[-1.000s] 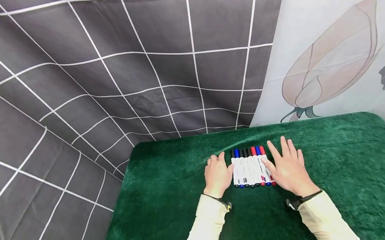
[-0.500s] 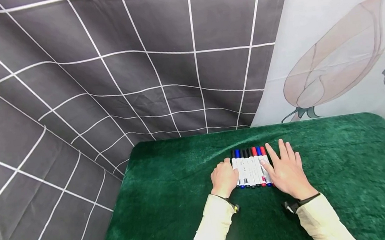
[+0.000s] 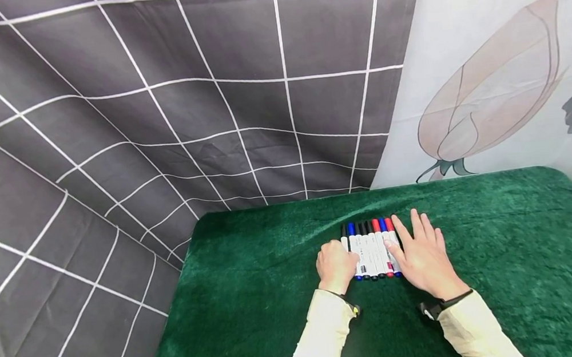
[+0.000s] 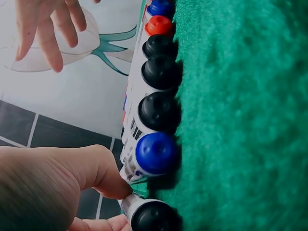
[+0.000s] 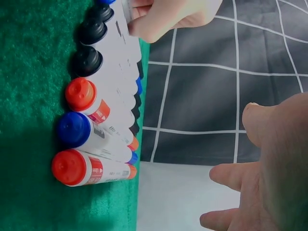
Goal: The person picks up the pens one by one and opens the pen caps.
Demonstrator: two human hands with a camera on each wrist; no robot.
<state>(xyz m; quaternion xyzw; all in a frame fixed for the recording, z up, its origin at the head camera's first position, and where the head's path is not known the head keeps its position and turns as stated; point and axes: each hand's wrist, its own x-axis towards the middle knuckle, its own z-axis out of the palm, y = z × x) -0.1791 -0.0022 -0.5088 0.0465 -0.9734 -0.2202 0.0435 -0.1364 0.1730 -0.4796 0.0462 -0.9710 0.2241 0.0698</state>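
Observation:
A row of white-bodied markers (image 3: 373,250) with black, blue and red caps lies side by side on the green cloth. At the row's left end my left hand (image 3: 336,267) pinches a black marker (image 4: 154,217) between thumb and fingers. A small gap parts it from the neighbouring blue marker (image 4: 156,153) in the left wrist view. My right hand (image 3: 427,261) has its fingers spread straight beside the row's right end, its thumb overlapping the last markers in the head view. The right wrist view shows the red marker (image 5: 72,167) at that end, apart from the fingers.
Green plush cloth (image 3: 256,296) covers the table. A dark grey curtain with a white grid (image 3: 253,107) hangs behind and at the left. Beside it at the right is a white curtain with a flower print (image 3: 489,84).
My left hand has moved right onto the row's left end, curled its fingers and taken hold of the black marker, parting it slightly from the row. My right hand has shifted slightly left.

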